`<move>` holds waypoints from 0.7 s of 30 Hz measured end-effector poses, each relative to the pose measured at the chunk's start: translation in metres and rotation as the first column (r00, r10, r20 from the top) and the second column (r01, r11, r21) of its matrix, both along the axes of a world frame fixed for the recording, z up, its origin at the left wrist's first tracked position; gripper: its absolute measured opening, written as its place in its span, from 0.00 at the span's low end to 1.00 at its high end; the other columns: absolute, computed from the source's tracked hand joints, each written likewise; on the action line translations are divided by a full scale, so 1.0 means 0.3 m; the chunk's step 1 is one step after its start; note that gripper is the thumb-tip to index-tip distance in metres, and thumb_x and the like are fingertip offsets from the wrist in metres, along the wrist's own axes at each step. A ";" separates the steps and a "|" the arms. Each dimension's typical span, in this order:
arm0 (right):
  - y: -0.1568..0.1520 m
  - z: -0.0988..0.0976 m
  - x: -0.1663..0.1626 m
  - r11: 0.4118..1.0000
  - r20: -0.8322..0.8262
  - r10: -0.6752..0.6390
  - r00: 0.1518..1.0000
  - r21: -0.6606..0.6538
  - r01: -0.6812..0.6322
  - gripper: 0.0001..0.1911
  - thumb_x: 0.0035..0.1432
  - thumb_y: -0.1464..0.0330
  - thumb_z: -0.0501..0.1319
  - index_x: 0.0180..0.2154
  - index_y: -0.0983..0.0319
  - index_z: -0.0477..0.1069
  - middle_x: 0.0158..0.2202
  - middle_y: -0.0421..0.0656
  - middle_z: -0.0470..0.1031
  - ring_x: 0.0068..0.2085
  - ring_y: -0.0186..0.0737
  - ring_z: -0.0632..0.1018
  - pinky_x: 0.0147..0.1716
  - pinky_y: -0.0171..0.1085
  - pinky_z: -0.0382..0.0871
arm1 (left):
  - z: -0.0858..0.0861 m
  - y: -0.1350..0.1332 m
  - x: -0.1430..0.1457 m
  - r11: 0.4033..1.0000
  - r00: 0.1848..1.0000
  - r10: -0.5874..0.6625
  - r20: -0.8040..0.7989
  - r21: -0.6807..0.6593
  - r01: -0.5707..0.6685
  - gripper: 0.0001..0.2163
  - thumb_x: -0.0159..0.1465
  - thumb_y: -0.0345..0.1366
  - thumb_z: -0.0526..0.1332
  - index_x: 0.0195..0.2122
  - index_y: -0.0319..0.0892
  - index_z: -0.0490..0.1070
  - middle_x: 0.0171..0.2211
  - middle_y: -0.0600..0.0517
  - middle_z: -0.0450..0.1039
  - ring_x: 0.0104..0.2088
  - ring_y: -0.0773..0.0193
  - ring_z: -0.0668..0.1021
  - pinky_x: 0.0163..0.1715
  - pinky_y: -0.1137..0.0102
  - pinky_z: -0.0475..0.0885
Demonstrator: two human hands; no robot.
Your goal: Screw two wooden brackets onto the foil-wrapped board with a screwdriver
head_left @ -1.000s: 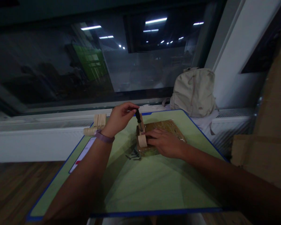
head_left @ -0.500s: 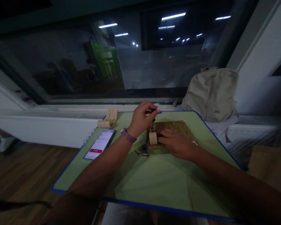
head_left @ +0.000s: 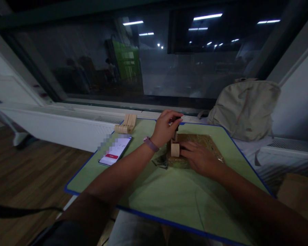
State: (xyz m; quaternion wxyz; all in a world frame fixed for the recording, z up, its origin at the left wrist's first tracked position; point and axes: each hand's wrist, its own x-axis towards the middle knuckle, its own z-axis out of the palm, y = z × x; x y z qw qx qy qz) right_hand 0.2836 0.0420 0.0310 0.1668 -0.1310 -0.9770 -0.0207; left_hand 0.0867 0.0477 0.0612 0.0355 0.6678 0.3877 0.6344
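My left hand (head_left: 166, 126), with a purple wristband, is closed in a pinch round the top of a small dark tool (head_left: 177, 128) with a thin lower part. The tool stands upright over a small light wooden piece (head_left: 175, 150) with a rounded end. Fingertips of my right hand (head_left: 199, 158) grip that piece from its right side and rest on a brown, shiny, tape-wrapped slab (head_left: 207, 139) beneath. The exact tool tip is hidden by the hand and dim light. Small dark metal bits (head_left: 161, 162) lie left of the slab.
A green table (head_left: 169, 196) with a blue edge carries everything. At its back left stands a wooden assembly (head_left: 128, 123), with a lit phone (head_left: 115, 150) in front of it. A beige backpack (head_left: 246, 107) leans on the windowsill at back right. A white radiator (head_left: 66, 124) runs behind.
The view has swung a little, so table and hands appear farther right. Both hands keep their places at the wooden piece; my left fingers have shifted slightly on the dark tool.
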 end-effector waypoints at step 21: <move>0.005 -0.014 -0.002 1.000 -0.026 0.019 0.999 -0.012 -0.020 0.22 0.60 0.80 0.54 0.52 0.60 0.73 0.55 0.50 0.72 0.53 0.51 0.72 0.53 0.54 0.69 | -0.015 0.023 -0.020 0.996 0.998 -0.045 0.039 -0.076 0.048 0.07 0.62 0.33 0.66 0.41 0.45 0.72 0.38 0.52 0.72 0.37 0.65 0.74 0.38 0.70 0.72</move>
